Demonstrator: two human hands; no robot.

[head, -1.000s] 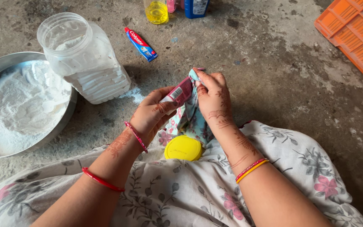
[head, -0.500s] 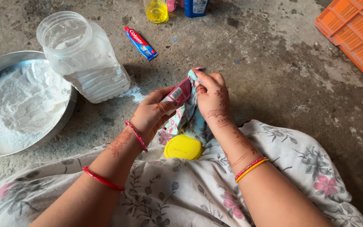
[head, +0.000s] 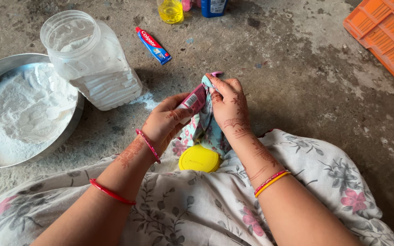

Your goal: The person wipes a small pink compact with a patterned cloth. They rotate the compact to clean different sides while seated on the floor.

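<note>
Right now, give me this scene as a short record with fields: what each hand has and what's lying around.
Left hand: holds a small pink packet
Right hand: pinches floral cloth against the packet's end
Lap: yellow lid on the garment
Floor, left: steel tray of white powder, open plastic jar
Floor, top: toothpaste tube, yellow-liquid bottle, blue bottle
Right edge: orange crate

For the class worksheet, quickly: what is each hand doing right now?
Left hand: closed on a small pink packet.
Right hand: closed, pinching floral cloth against the packet's top.
</note>
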